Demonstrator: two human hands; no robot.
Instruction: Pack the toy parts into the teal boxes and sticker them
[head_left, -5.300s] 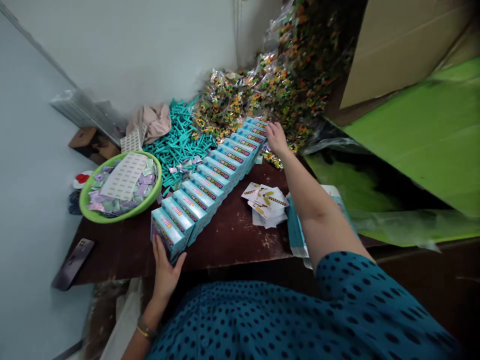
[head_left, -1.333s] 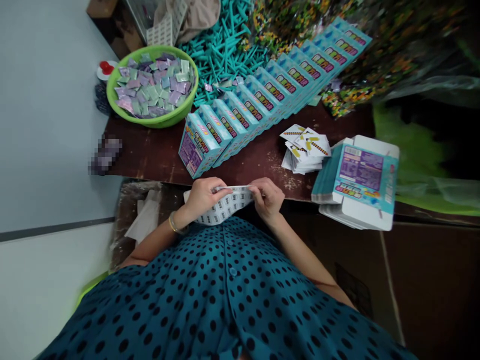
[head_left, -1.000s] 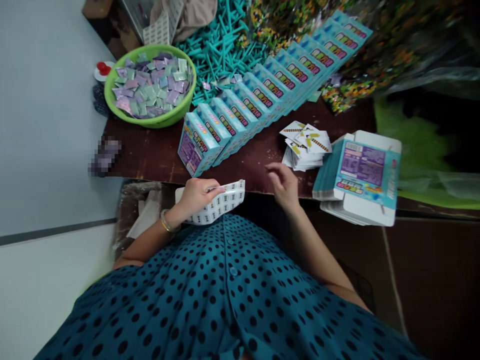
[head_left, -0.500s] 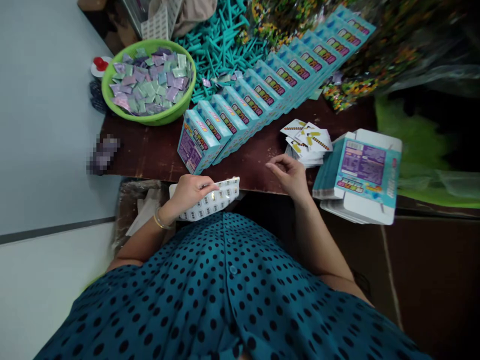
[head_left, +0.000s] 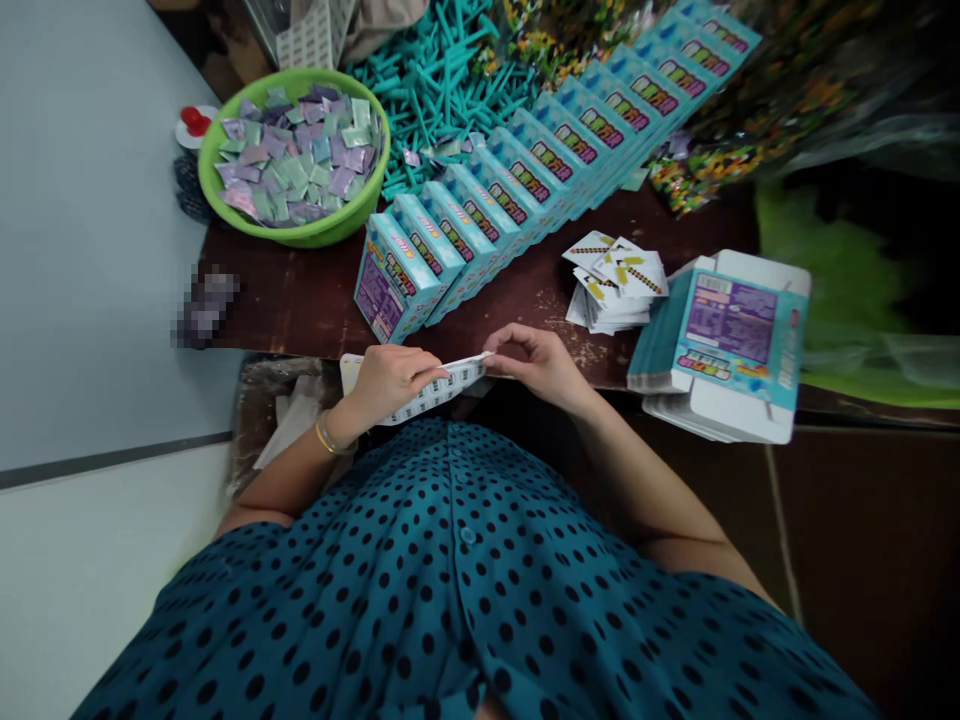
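Note:
My left hand [head_left: 396, 382] grips a white sheet of round printed stickers [head_left: 431, 398] at the table's front edge. Its thumb lies along the sheet's upper side. At the sheet's right end, my right hand [head_left: 536, 362] pinches the corner between thumb and forefinger; whether a single sticker is between the fingertips is too small to tell. Just beyond both hands, a long slanting row of blue printed boxes [head_left: 480, 215] stands on the dark table [head_left: 289, 300]. The nearest box shows a purple panel.
A green basket [head_left: 300, 235] of small foil packets stands at the left. Teal plastic sticks [head_left: 442, 95] are heaped behind the boxes. Printed cards [head_left: 615, 275] and a stack of flattened blue cartons [head_left: 731, 330] lie at the right. Bagged orange-green pieces [head_left: 697, 175] fill the back right.
My right hand has moved left from over the table to the sticker sheet's right end and now pinches there. The sheet has tilted, showing less of its face.

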